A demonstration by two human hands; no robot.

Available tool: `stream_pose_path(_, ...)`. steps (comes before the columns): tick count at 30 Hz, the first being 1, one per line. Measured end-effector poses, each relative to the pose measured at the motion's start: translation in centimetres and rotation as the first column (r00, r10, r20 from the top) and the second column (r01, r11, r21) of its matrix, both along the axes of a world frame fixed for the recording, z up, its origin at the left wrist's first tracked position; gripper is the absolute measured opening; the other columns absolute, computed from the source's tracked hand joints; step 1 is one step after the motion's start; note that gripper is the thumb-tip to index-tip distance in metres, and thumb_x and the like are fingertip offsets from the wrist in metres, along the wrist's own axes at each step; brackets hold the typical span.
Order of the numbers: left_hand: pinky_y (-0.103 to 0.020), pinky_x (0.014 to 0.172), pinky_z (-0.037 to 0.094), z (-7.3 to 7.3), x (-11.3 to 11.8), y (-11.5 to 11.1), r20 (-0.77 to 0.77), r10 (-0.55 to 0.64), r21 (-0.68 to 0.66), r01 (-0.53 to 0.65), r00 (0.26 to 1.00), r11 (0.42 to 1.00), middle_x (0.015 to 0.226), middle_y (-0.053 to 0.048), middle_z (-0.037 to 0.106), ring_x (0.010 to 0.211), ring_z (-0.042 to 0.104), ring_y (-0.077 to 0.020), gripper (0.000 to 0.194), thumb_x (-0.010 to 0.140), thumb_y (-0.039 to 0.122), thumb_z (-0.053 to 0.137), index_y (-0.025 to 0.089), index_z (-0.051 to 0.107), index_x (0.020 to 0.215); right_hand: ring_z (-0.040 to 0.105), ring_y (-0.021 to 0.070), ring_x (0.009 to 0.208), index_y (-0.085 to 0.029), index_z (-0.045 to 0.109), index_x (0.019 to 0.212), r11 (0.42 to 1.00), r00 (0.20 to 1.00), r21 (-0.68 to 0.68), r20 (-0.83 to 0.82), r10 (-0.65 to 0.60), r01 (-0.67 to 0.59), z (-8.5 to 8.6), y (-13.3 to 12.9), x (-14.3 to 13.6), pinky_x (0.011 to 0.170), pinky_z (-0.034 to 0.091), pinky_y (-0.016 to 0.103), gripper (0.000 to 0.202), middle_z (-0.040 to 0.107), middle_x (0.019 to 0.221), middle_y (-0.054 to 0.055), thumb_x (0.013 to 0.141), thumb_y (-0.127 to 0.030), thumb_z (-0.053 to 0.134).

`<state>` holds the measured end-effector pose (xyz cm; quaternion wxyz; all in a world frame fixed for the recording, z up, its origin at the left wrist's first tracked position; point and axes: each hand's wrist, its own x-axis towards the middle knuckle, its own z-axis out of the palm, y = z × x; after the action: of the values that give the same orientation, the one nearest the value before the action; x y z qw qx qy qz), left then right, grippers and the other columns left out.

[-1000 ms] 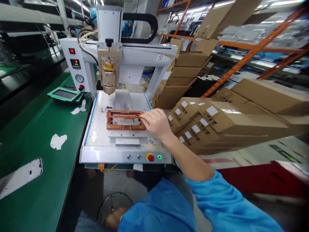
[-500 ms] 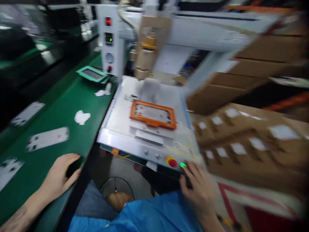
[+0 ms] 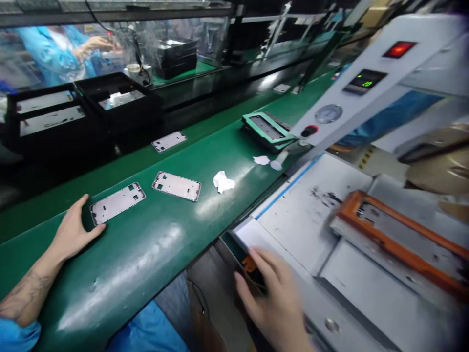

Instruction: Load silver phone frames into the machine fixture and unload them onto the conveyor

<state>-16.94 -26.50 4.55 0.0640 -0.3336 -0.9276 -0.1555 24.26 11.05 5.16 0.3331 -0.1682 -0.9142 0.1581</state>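
Observation:
My left hand (image 3: 73, 229) is at the near end of a phone middle frame (image 3: 117, 203) on the green mat. Its thumb and fingers are spread around that end; the thumb tip is close to the lower corner, and I cannot tell if it touches. A second phone middle frame (image 3: 177, 186) lies just to the right. Slightly blurred, my right hand (image 3: 273, 298) hangs by the front edge of the white machine bed (image 3: 286, 230), fingers apart and holding nothing. On that bed, an orange fixture (image 3: 399, 239) has a phone frame set in it.
White crumpled scraps (image 3: 223, 182) and a green fixture (image 3: 267, 128) are on the mat (image 3: 146, 264). Farther off lie another phone frame (image 3: 169, 141) and black trays (image 3: 115, 102). A control column (image 3: 344, 88) rises at right. A co-worker's blue sleeve (image 3: 47, 51) shows across the bench.
The view has swung left. My right hand has come away from the lit green button on the machine's front. My left hand has moved from the mat's edge to a phone frame.

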Motion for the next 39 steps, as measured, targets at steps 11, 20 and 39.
stream_pose_path(11, -0.057, 0.12, 0.043, 1.3, 1.7, 1.8, 0.088, -0.05, 0.028, 0.047, 0.995, 0.998, 0.155, -0.013, 0.049, 0.143, 0.048, -0.0358, 0.096, 0.081, 0.053, 0.075, 0.022, 0.03, 0.16, 0.058, 0.0433, 0.13, -0.009, 0.042, 0.156, 0.984, 0.962, -0.023, 0.207, 0.176, -0.175, -2.4, 3.6, -22.9, 0.11, 0.049, 0.061, 0.084, 0.061, 0.141, 0.024, 0.091, -0.056, 0.067)
stream_pose_path(20, -0.06, 0.121, 0.038, 2.4, 2.6, 2.0, 0.13, -0.147, 0.008, 0.148, 0.981, 0.989, 0.157, -0.016, 0.047, 0.147, 0.042, -0.0403, 0.101, 0.073, 0.053, 0.084, 0.02, 0.037, 0.157, 0.066, 0.0463, 0.112, -0.006, 0.055, 0.146, 0.994, 0.973, 0.009, 0.204, -0.106, 0.106, -2.8, -0.9, -16.5, 0.096, 0.054, 0.06, 0.085, 0.068, 0.123, 0.026, 0.086, -0.064, 0.071)
stream_pose_path(39, -0.051, 0.121, 0.039, 2.4, 2.4, 1.4, 0.145, -0.391, 0.133, 0.374, 0.909, 0.918, 0.135, -0.005, 0.068, 0.137, 0.056, -0.0293, 0.06, 0.091, 0.035, 0.075, 0.026, 0.048, 0.145, 0.067, 0.0404, 0.122, -0.029, 0.059, 0.138, 0.973, 0.98, -0.168, 0.091, 0.176, -0.159, -10.2, -10.5, 1.7, 0.097, 0.061, 0.07, 0.053, 0.065, 0.132, 0.014, 0.088, -0.015, 0.071)
